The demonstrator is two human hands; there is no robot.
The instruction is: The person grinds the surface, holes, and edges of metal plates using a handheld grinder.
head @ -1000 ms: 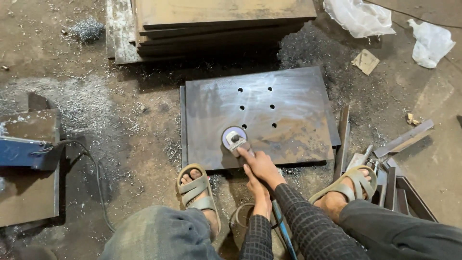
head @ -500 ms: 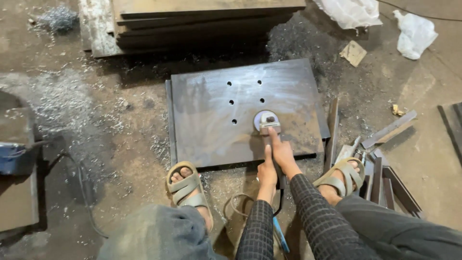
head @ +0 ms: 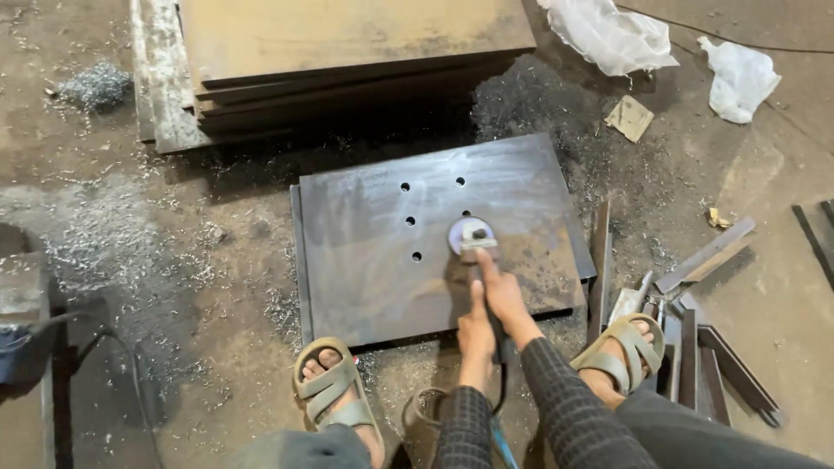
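Note:
A dark steel plate (head: 373, 260) with several drilled holes lies flat on the floor in front of me. An angle grinder (head: 472, 236) rests its round disc on the plate, over the hole area right of centre. My right hand (head: 504, 291) grips the grinder body, one finger stretched toward the disc guard. My left hand (head: 475, 326) holds the rear of the grinder just behind and left of the right hand. Both forearms wear dark checked sleeves. My sandalled feet (head: 334, 386) sit at the plate's near edge.
A stack of rusty steel plates (head: 347, 52) lies beyond the work plate. Metal strips and offcuts (head: 695, 339) lie at the right by my right foot. White rags (head: 608, 35) are at the top right. Metal shavings (head: 95, 234) cover the floor at left. A cable coils between my feet.
The grinder disc and both hands have moved along the plate, from its near edge up to the drilled holes. The camera view has shifted.

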